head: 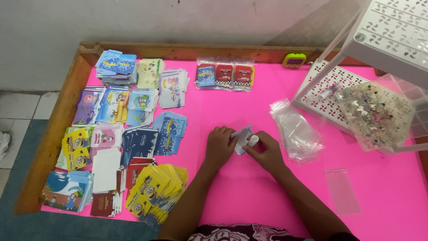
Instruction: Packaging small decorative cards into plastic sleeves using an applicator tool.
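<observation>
Both my hands meet at the middle of the pink table point(249, 192). My left hand point(219, 146) presses down on the left edge of a small white folded card point(243, 135). My right hand point(266, 151) grips a small white glue stick point(253, 141), its tip resting on the card. The card lies flat between the two hands and is partly hidden by my fingers.
Stacks of colourful small cards point(120, 134) cover the table's left half. Packed cards in clear bags point(225, 75) lie at the back. A pile of clear plastic sleeves point(296, 129) and one loose sleeve point(342, 191) lie to the right, beside a white rack point(330, 96) and a bead box point(376, 114).
</observation>
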